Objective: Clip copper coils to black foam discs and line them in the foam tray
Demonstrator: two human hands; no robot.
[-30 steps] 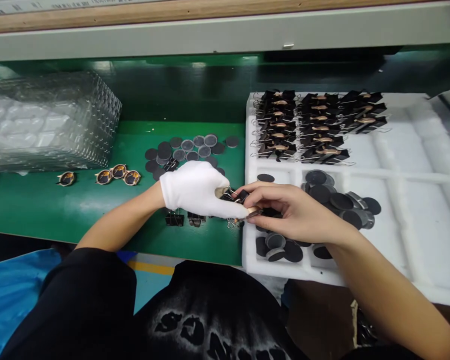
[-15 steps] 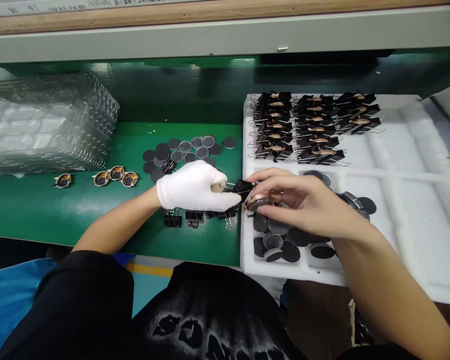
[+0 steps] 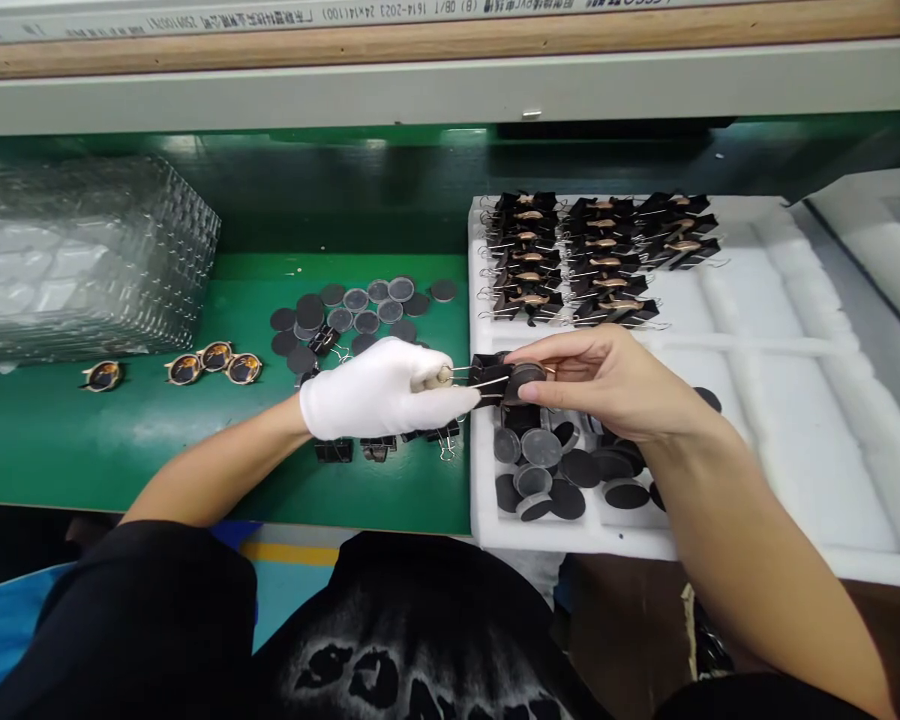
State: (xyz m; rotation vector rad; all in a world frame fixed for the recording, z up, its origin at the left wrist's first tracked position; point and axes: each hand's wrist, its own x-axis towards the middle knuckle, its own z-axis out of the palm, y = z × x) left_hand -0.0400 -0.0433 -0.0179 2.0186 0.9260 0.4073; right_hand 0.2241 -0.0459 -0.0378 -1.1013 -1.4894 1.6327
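Observation:
My left hand [image 3: 390,390], in a white glove, pinches the wire handles of a black binder clip [image 3: 489,380]. Bare, my right hand [image 3: 607,385] grips a watch case [image 3: 526,380] with a dark round disc on its face, edge towards the clip. The clip's jaws meet the left side of the watch case; how far they reach over it I cannot tell. Below my left hand several more binder clips [image 3: 334,450] lie on the green table. Round black and clear-rimmed discs [image 3: 540,448] lie in the tray under my right hand.
A white foam tray [image 3: 817,430] on the right holds rows of clipped watch cases [image 3: 607,262]. More discs [image 3: 356,300] lie on the green table [image 3: 232,470]. Several gold watch cases [image 3: 216,356] sit to the left, before a stack of clear plastic trays [image 3: 97,260].
The watch case has turned and come against the clip, its dark disc now facing me more. Both hands stay close together. The whole view has shifted slightly.

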